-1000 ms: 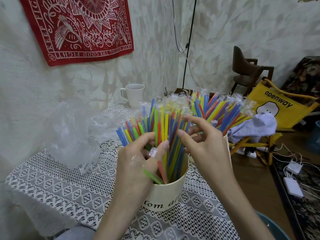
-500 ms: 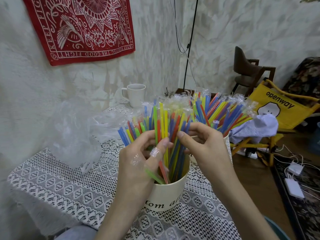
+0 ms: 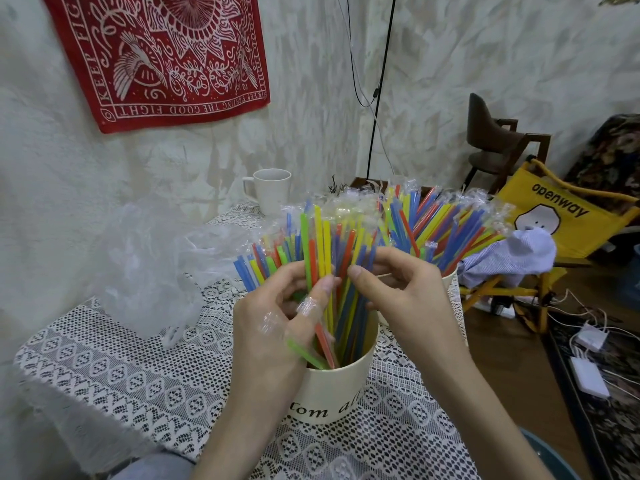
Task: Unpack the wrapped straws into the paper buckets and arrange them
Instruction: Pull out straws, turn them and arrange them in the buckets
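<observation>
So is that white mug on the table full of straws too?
No. The white mug stands apart near the wall with no straws showing above its rim; the wrapped straws stand in the paper buckets.

I see straws (image 3: 332,258) in blue, yellow, green, orange and red standing in a cream paper bucket (image 3: 332,393) with black lettering. The tablecloth (image 3: 121,372) is white lace. A red bandana (image 3: 162,53) with white birds hangs above a white mug (image 3: 272,190).

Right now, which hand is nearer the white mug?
Left. The left hand is below the mug; the right hand is farther right, by the rear bucket.
</observation>
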